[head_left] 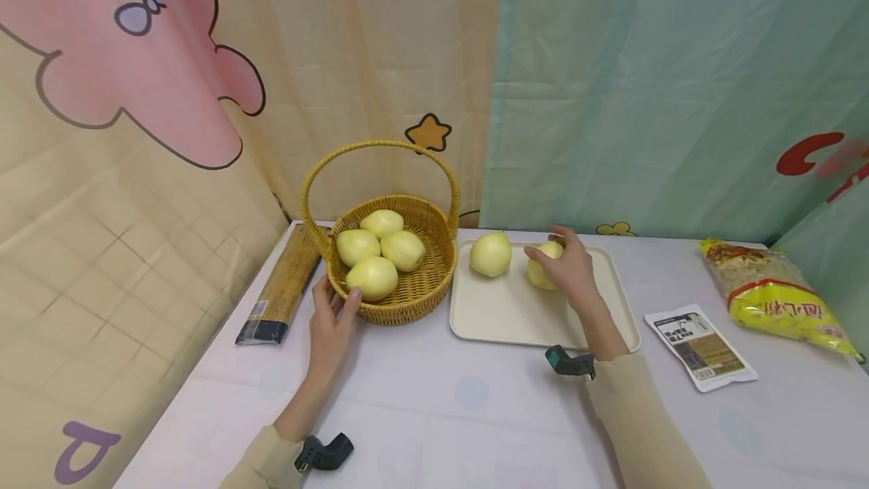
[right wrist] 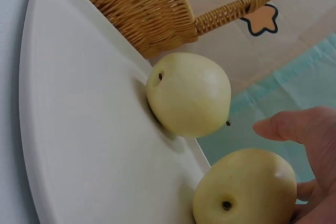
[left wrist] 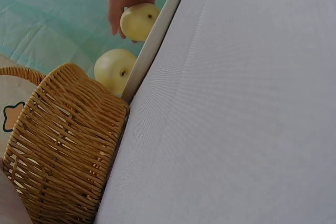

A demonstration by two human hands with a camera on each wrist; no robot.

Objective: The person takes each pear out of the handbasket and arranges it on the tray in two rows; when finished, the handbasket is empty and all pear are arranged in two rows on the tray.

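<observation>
Right hand (head_left: 572,266) at a pear (right wrist: 252,179), dark pit (right wrist: 227,205) in wrist views only

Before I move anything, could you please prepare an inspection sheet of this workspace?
Surface: white-covered table.
Job's things: wicker basket holding four pears; cream tray bearing the left pear and right pear.
Clutter: long brown packet left of basket; white pouch and yellow bag right of tray.
Left hand: thumb at basket's rim.
Right hand: around right pear, thumb apart from it.
Cables: nothing seen.
Surroundings: printed curtains behind table.
</observation>
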